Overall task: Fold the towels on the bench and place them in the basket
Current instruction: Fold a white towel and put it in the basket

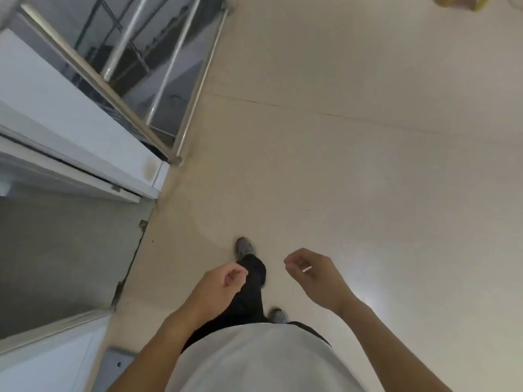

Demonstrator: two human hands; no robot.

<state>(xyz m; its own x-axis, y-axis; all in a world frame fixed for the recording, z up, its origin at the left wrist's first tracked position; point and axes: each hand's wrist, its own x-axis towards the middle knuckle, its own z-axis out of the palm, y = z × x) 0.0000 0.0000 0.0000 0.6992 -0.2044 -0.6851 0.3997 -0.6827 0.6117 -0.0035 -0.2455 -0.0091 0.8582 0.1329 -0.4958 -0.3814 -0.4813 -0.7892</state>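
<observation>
Both hands, left hand (223,281) and right hand (311,271), hang loosely curled, holding nothing, above floor (368,179).

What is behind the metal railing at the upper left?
Behind the metal railing a dim stairwell drops away, with more rails and grey steps showing through the bars. Its bottom is too dark to make out.

Pale beige floor (339,165) with a thin crack line across it; steel railing (119,89) at far left; white door frame (70,154) and grey threshold (56,250) at left.
</observation>
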